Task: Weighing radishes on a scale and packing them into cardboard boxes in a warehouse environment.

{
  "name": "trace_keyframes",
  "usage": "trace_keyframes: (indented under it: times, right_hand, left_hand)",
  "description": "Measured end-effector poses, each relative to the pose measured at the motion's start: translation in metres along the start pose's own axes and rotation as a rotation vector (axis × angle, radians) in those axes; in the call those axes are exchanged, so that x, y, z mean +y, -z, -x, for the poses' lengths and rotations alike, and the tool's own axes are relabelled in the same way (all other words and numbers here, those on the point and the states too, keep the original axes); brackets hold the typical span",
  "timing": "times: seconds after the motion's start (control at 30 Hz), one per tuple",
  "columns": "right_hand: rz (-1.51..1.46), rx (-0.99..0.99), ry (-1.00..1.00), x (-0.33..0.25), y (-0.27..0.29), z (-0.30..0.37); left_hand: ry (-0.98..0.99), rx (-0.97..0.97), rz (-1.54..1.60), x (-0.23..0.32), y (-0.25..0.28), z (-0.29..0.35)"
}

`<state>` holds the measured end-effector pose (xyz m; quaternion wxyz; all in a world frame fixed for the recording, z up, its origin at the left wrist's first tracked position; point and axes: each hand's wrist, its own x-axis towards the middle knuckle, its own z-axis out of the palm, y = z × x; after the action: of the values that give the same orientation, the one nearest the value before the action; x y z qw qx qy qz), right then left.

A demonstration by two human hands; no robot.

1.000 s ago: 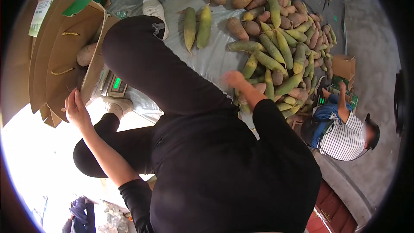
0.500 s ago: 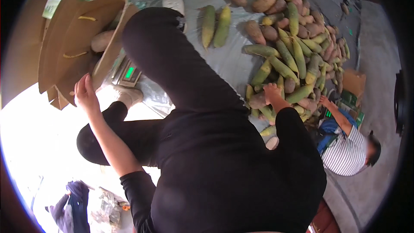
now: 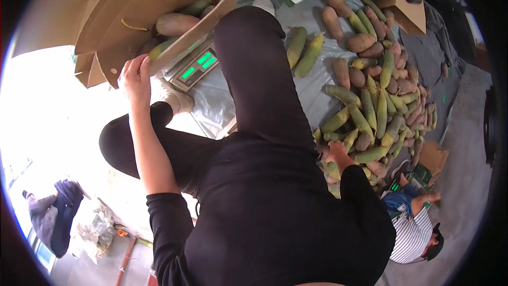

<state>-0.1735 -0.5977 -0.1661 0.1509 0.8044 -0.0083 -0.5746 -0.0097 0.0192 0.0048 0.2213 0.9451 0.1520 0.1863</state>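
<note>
My left hand is at the near edge of an open cardboard box, fingers bent and pressed against the rim. Inside the box lie a thick reddish radish and several others, some green. At the lower edge of the pile, my right hand curls over a reddish radish, mostly hidden by the hand and my clothing. Green radishes and reddish radishes are heaped around and beyond that hand.
A scale with a lit green display is beside the box, near my shoe. Two green radishes lie apart on the plastic sheet. A co-worker in a striped shirt sits at right by another carton. Someone stands lower left.
The whole view has shifted, showing more of the box's inside and the scale display. My left hand stays by the box edge, my right at the pile. The co-worker's arm has moved.
</note>
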Motion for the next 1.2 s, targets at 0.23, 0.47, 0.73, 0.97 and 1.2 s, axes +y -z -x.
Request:
trace_keyframes:
  times: [0.23, 0.47, 0.73, 0.97, 1.2]
  right_hand:
    - [-0.208, 0.042, 0.067, -0.008, 0.023, 0.007]
    - [-0.257, 0.226, 0.173, -0.018, 0.099, 0.0]
    - [-0.745, 0.862, 0.297, -0.041, 0.308, 0.096]
    - [-0.798, 1.068, 0.838, -0.105, 0.443, 0.19]
    - [-0.224, 1.306, 0.865, -0.222, 0.498, 0.224]
  left_hand:
    - [0.01, -0.02, -0.04, -0.003, -0.001, 0.0]
    - [0.042, -0.042, -0.052, -0.001, 0.003, 0.003]
    - [0.042, -0.109, -0.09, 0.003, 0.004, 0.004]
    - [0.056, -0.105, -0.11, -0.001, 0.004, 0.005]
    - [0.042, -0.103, -0.088, 0.008, 0.007, 0.001]
